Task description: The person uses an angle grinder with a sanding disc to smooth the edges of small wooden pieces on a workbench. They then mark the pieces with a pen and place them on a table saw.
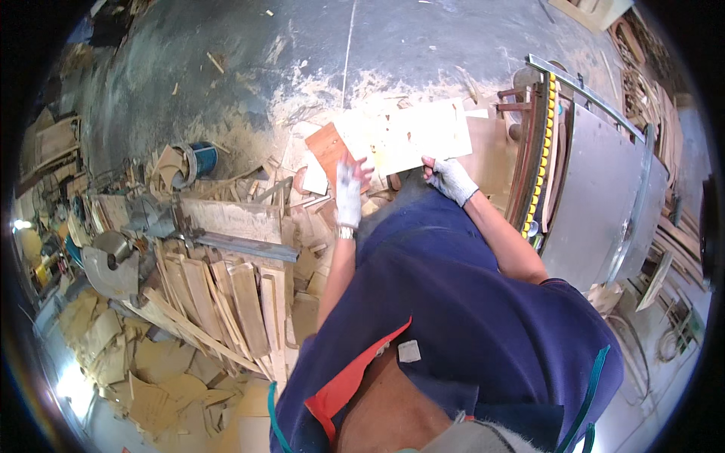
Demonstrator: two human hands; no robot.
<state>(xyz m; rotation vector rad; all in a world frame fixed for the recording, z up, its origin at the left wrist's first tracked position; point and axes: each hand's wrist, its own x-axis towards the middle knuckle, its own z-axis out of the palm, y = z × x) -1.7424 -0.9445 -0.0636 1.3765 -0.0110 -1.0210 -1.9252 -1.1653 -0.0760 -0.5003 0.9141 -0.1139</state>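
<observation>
My right hand (451, 180), in a white fingerless work glove, pinches the lower edge of a pale wooden board (425, 136) between thumb and finger. The board is overexposed, with a few dark spots. My left hand (351, 189), gloved the same way with a metal watch band at the wrist, is raised with its fingers spread and blurred. It overlaps a reddish-brown wooden board (328, 148) in the view; whether they touch I cannot tell. Wood offcuts (314, 180) lie beneath and around these boards.
At right stands a metal-topped machine table (595, 192) with a row of yellow rollers (542, 164). At left are a blue bucket (204, 158) of scraps, a saw machine (116, 263), a steel bar (243, 246) and upright wooden strips (246, 300). Wood scraps (170, 379) cover the lower left floor.
</observation>
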